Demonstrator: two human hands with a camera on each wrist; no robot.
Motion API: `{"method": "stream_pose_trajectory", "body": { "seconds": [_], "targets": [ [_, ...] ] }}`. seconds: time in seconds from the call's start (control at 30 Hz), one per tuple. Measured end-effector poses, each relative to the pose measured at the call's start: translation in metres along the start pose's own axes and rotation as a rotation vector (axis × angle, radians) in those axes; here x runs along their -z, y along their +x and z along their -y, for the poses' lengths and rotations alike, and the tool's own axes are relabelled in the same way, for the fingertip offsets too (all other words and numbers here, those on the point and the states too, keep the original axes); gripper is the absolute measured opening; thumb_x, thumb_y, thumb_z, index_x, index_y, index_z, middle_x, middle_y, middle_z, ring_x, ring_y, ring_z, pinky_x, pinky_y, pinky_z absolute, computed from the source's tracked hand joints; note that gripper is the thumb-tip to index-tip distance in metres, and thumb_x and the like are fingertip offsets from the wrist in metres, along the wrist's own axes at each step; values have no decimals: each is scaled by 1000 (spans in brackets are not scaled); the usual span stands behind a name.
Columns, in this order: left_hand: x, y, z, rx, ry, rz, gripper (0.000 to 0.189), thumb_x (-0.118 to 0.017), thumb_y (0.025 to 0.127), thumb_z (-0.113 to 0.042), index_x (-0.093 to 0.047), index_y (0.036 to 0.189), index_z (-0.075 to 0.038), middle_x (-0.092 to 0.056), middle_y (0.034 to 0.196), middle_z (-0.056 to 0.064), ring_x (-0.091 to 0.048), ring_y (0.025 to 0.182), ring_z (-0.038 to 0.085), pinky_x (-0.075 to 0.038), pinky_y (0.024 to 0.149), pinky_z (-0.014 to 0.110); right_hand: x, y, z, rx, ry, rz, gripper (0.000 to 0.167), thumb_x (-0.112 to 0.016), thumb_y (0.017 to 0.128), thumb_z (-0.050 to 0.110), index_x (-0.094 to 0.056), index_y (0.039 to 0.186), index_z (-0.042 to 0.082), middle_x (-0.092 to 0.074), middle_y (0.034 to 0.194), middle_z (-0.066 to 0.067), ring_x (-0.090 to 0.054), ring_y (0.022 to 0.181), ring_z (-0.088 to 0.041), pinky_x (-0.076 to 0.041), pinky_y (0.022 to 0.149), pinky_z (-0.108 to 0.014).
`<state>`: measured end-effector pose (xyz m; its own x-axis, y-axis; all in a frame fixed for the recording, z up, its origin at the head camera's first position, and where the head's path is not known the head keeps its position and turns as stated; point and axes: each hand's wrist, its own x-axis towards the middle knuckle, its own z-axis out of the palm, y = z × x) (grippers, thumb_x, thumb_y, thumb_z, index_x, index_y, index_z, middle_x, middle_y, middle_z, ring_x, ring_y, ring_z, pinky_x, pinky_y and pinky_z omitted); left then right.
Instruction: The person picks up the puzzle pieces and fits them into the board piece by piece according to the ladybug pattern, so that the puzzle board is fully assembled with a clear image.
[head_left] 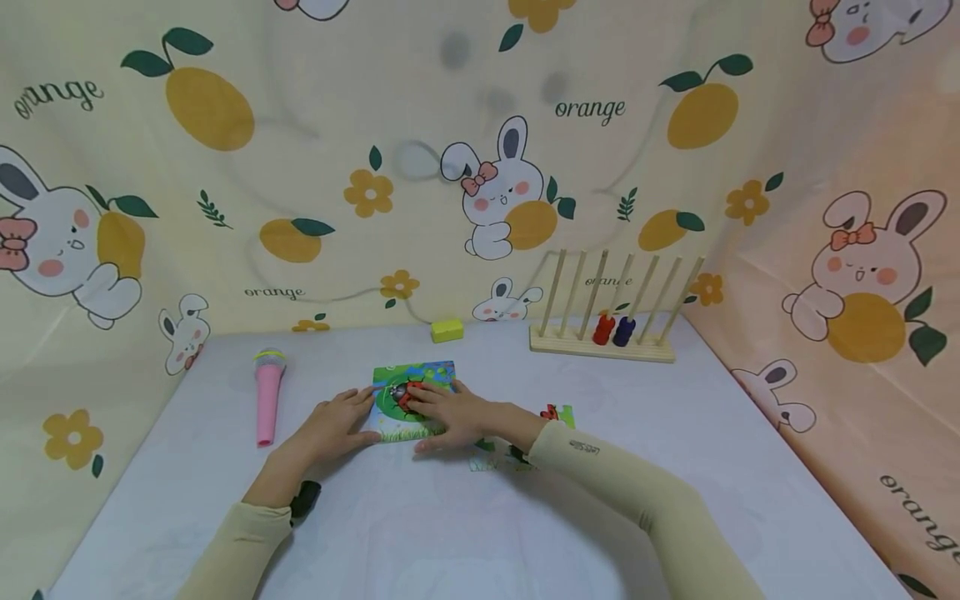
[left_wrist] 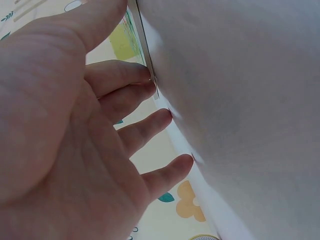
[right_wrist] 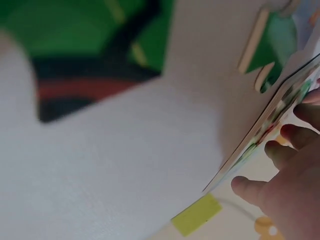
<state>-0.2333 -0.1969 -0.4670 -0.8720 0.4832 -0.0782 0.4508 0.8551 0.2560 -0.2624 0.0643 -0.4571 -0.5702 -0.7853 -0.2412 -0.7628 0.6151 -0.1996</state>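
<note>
A ladybug picture puzzle (head_left: 393, 419) lies flat on the white table, its green leaf and blue border showing. At its left edge, my left hand (head_left: 336, 427) touches the side with fingers stretched out and thumb near the lower corner. My right hand (head_left: 459, 415) rests over the right part, fingers extended across the ladybug and covering some of it. Loose puzzle pieces lie to the right, one green and red piece (head_left: 564, 414) beyond the forearm and others (head_left: 486, 463) partly hidden beneath it. The right wrist view shows a blurred green piece (right_wrist: 100, 40) close up.
A pink toy microphone (head_left: 267, 400) lies at the left. Behind the puzzle sits a yellow block (head_left: 447, 331). At the back right stands a wooden peg rack (head_left: 558, 344) carrying red beads (head_left: 603, 330) and dark blue beads (head_left: 624, 332). Printed cloth walls surround the table.
</note>
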Motion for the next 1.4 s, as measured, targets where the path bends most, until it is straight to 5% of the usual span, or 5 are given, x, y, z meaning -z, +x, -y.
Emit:
{"method": "stream_pose_trajectory", "body": {
  "seconds": [0.53, 0.93, 1.2, 1.4],
  "targets": [
    [-1, 3, 1, 10, 7, 0, 77, -66, 94, -46, -44, 146, 6, -37, 155, 23, -34, 140, 47, -35, 102, 68, -4, -6, 0, -53, -67, -10, 77, -40, 99, 65, -26, 159, 20, -14, 167, -3, -7, 153, -29, -7, 116, -65],
    [0, 1, -6, -117, -86, 24, 66, -66, 96, -40, -48, 145, 1, -34, 156, 23, -28, 144, 44, -34, 103, 70, -2, -8, 0, -57, 17, 2, 78, -42, 98, 66, -26, 159, 21, -13, 167, -2, -7, 151, -38, -12, 115, -67],
    [-1, 1, -10, -106, -75, 73, 75, -69, 92, -47, -47, 147, -1, -32, 158, 20, -23, 147, 42, -28, 102, 75, -3, -9, -5, -41, 55, 7, 77, -42, 99, 64, -22, 160, 22, -9, 167, -2, -3, 152, -36, -15, 116, -64],
    [-5, 1, -7, -109, -44, 52, 70, -70, 93, -41, -48, 147, -2, -32, 159, 17, -23, 147, 41, -29, 102, 74, 4, -13, -18, -35, 92, -74, 68, -46, 102, 54, -32, 157, 16, -19, 166, -5, -15, 151, -32, -16, 116, -62]
  ]
}}
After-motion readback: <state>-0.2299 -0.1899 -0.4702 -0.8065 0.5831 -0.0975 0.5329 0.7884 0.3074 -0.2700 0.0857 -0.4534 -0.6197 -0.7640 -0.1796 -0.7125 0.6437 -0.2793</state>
